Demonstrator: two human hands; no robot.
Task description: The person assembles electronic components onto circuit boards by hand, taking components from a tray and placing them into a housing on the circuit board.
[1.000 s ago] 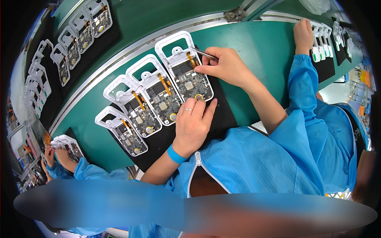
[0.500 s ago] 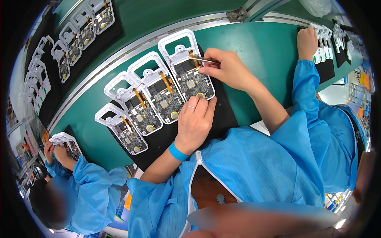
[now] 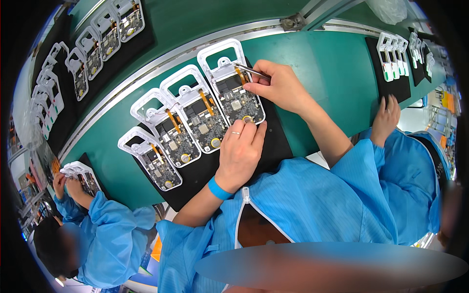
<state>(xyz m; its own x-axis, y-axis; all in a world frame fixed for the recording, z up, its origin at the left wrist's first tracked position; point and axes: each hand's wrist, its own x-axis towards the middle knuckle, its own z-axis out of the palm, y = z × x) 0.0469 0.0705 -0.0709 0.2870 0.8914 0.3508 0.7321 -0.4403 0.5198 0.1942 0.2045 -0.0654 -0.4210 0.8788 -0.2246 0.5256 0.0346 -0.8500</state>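
Note:
Several white plastic housings with handle loops and circuit boards lie in a slanted row on a black mat (image 3: 271, 139). My right hand (image 3: 281, 85) is closed on dark metal tweezers (image 3: 251, 71). Their tip reaches the top of the orange ribbon cable (image 3: 240, 74) on the rightmost housing (image 3: 219, 49). At that housing's lower edge rests my left hand (image 3: 240, 151), its fingers bent and pressed together beside the round coin cell (image 3: 248, 118). Whether those fingers pinch anything I cannot make out. The neighbouring housing (image 3: 201, 128) shows its own ribbon cable and coin cell.
Behind a metal rail (image 3: 171, 61), more housings (image 3: 103, 36) sit on black mats. To the left, a co-worker's hands (image 3: 72, 185) touch another housing. At right, a second co-worker's hand (image 3: 386, 117) is near a mat with white housings (image 3: 392, 56). The worktop (image 3: 317, 73) is green.
My tweezers' tip has moved slightly up and left along the ribbon cable's top. My left hand stays in place. The right co-worker's hand has withdrawn from the white housings toward the body.

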